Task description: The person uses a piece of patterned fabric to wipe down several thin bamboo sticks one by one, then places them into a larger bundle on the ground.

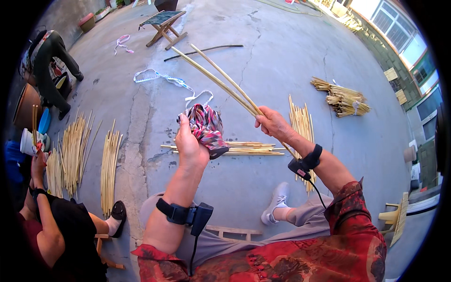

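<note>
My right hand (273,123) is closed around the lower part of a few long pale stalks (221,83), which slant up and away to the left. Bunched in my left hand (190,144) is a crumpled cloth (207,123) patterned in pink, black and white, with a dark edge; my fingers are partly hidden behind it. A white cord (201,97) lies at its far side. Beneath the cloth, a row of stalks (253,148) lies crosswise on the concrete. Another bunch of stalks (300,117) lies lengthwise below my right forearm.
A tied bundle of stalks (347,97) lies to the right. More stalks (111,169) are spread at left, near a seated person (51,225) holding stalks. Farther off, another person (56,61) bends over. A folding stool (163,21) and dark stick (204,51) lie ahead.
</note>
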The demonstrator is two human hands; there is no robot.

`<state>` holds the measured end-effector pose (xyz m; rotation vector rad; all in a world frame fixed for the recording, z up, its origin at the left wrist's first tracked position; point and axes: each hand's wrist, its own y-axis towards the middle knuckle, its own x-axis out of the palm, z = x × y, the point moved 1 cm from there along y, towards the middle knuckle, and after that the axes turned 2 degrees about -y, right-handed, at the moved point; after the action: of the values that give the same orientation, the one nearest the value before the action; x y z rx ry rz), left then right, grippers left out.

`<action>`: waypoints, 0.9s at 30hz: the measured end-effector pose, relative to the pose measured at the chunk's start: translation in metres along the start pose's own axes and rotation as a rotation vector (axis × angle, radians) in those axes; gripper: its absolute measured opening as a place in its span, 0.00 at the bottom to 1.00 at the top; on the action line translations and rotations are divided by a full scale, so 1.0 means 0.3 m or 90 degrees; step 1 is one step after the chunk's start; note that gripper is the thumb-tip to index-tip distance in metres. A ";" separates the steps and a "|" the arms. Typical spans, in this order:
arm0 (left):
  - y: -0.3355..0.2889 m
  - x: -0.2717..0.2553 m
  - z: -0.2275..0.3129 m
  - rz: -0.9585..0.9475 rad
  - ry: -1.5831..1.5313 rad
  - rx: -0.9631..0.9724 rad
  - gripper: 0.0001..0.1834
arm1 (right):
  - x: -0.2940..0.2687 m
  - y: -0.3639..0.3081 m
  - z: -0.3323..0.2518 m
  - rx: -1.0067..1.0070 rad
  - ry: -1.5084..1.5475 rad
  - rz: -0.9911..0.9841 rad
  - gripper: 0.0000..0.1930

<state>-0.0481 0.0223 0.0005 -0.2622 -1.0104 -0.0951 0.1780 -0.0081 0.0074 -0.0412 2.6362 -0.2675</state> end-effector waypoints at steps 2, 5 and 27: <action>0.002 0.011 0.000 -0.017 -0.017 -0.007 0.22 | 0.040 -0.025 -0.117 -0.030 0.066 -0.025 0.08; -0.024 0.077 0.003 -0.081 -0.032 -0.032 0.24 | 0.083 -0.064 -0.206 -0.093 0.141 -0.039 0.10; -0.076 0.116 -0.032 -0.212 -0.221 -0.198 0.21 | 0.257 -0.217 -0.345 -0.287 0.069 0.154 0.09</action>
<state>-0.0262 -0.0007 0.0290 -0.4011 -1.3804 -0.5266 0.0601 -0.0591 0.0734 0.1464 2.7199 0.4177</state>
